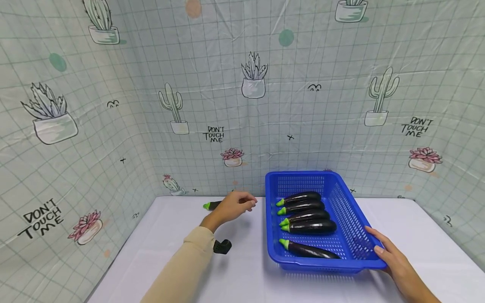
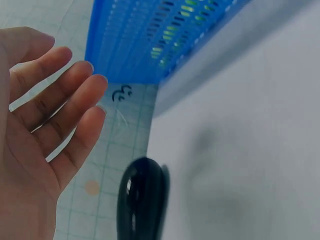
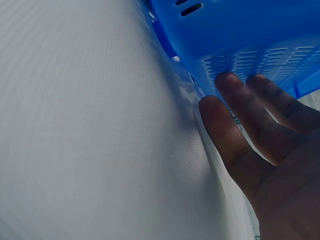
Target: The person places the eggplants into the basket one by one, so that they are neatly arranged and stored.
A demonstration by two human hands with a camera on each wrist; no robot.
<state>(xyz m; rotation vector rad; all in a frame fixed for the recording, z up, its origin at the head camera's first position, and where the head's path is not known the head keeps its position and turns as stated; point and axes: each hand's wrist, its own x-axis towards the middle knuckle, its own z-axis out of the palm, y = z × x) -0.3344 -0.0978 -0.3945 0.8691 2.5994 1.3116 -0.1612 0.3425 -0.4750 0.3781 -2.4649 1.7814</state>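
A blue plastic basket point(image 1: 278, 263) with slotted walls stands right of the middle. Several dark eggplants point(image 1: 308, 227) with green stem ends lie in it, one apart near the front point(image 1: 310, 250). My right hand point(image 1: 398, 263) holds the basket's front right corner, thumb and a finger at the rim; in the right wrist view its other fingers point(image 3: 232, 130) reach along the outer wall. To the left of the basket, my left hand point(image 1: 233, 206) hovers with loosely bent fingers and nothing in them. Another eggplant point(image 1: 213, 205) lies on the table, partly hidden behind that hand.
A white cloth covers the table point(image 1: 151, 252). Grid-patterned sheets point(image 1: 204, 105) with cactus prints hang as walls at the back and sides. A small black device point(image 1: 222, 246) sits at the left wrist.
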